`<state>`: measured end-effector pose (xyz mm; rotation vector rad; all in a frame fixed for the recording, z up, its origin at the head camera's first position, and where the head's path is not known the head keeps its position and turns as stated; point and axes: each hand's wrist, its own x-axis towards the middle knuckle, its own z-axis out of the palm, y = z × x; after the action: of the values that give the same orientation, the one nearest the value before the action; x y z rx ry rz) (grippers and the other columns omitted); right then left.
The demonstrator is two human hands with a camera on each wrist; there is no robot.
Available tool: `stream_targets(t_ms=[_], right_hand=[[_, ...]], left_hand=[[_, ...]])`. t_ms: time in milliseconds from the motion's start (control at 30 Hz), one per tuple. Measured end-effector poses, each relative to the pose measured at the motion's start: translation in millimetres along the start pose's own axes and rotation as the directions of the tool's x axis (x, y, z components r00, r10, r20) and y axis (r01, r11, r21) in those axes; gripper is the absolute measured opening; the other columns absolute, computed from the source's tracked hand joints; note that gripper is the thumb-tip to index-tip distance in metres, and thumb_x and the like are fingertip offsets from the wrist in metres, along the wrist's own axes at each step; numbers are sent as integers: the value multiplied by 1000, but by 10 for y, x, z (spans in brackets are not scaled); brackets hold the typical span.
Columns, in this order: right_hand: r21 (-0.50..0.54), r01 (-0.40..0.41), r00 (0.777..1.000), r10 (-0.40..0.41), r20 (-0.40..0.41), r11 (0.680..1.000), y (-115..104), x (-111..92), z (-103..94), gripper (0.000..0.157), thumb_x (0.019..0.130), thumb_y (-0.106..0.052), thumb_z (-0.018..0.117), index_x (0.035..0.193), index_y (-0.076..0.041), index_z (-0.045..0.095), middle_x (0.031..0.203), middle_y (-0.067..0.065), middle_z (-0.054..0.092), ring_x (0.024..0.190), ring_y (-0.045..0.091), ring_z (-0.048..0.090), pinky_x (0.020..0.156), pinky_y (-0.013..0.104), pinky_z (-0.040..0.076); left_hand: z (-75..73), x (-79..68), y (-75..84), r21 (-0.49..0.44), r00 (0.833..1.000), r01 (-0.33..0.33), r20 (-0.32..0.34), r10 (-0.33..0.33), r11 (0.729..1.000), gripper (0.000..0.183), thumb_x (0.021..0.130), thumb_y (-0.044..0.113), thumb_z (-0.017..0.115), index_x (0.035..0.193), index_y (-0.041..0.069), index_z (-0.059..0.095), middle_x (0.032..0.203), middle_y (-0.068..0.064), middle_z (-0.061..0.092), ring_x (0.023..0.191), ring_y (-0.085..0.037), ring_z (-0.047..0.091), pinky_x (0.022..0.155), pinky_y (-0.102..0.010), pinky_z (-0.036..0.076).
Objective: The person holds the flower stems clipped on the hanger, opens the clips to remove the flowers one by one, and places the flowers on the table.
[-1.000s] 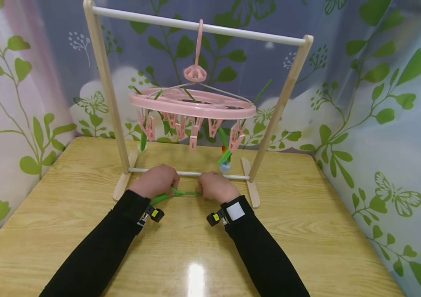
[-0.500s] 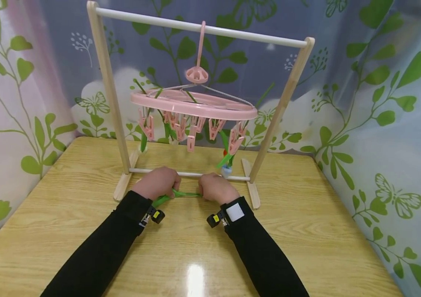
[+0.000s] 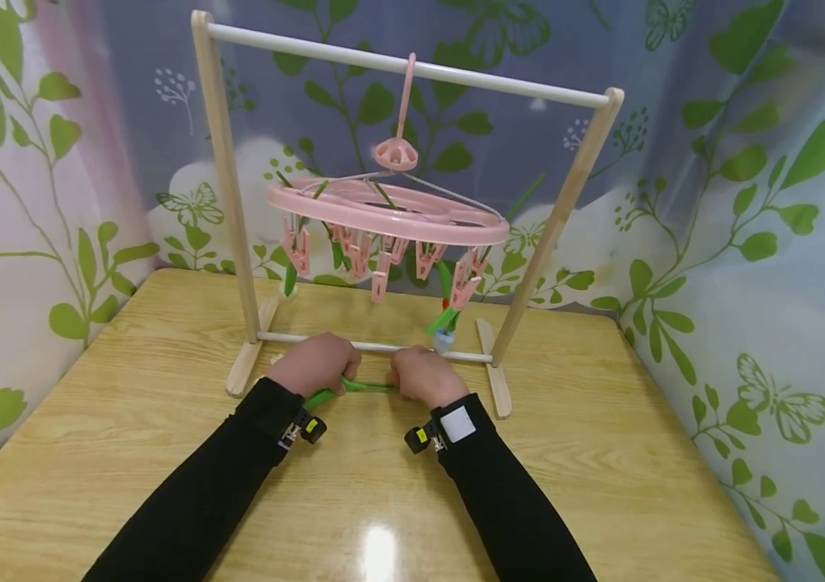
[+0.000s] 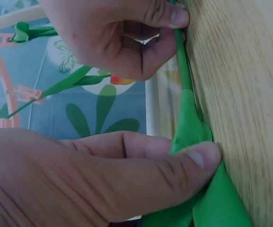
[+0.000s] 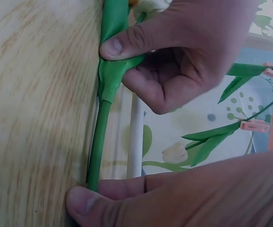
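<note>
**A two-point hold, low and level**

A long green artificial flower with smooth, plastic-looking leaves (image 3: 371, 387) extended almost horizontally on the near side of the rack of pale wooden posts and white rods (image 3: 226, 170), roughly parallel to the rack's base. Whether it touched the woodgrain tabletop (image 3: 601, 453) beneath could not be told. The bare left hand (image 3: 316, 365), toward the rack's left foot, pinched the leaf base between thumb and curled fingers; the bare right hand (image 3: 428, 376), toward the rack's right foot, pinched the slender stem, its end hidden by the grip. A short span of stem showed uncovered between the two.

Within the rack, a pale pink oval plastic hanger (image 3: 390, 219) hung from the top rod, its pink plastic clips (image 3: 380, 288) pointing downward. A small pale-blue artificial flower (image 3: 444, 340) dangled near the rack's base, behind the right hand.

Judged from the hold, the stem was being steadied, and light, even pressure suited it best. The left fingers were well placed at the thicker leaf base, where a firm pinch seemed least likely to crease the leaves. Crowding the hands together risked bowing the thin span; straying toward the rack risked brushing the dangling bloom.
</note>
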<state>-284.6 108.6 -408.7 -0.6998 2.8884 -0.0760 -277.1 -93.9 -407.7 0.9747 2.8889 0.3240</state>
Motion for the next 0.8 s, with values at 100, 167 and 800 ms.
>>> stream_targets(t_ms=[100, 167, 800], right_hand=[[-42, -5, 1000, 5, -2, 999, 4, 33, -2, 22, 82, 0, 71, 70, -16, 60, 70, -3, 57, 61, 13, 48, 55, 26, 38], [-56, -6, 1000, 6, 2, 998, 9, 57, -13, 21, 79, 0, 73, 70, -15, 61, 71, -2, 58, 62, 14, 50, 56, 28, 40], [79, 7, 1000, -9, 23, 997, 89, -1, 0, 27, 77, -8, 83, 67, -13, 59, 64, -3, 48, 58, 13, 44, 57, 27, 37]], left_hand=[[21, 33, 1, 40, 1000, -1, -4, 1, 999, 25, 72, 7, 87, 80, 11, 65, 71, 6, 50, 66, -12, 46, 66, -29, 43], [24, 44, -1, 59, 1000, 5, -2, -5, 998, 25, 72, 8, 88, 80, 12, 65, 71, 6, 51, 66, -12, 47, 66, -29, 44], [19, 11, 7, -89, 991, 87, 114, -77, 992, 23, 76, -3, 74, 79, 10, 55, 69, 4, 35, 63, -13, 33, 61, -30, 28]])
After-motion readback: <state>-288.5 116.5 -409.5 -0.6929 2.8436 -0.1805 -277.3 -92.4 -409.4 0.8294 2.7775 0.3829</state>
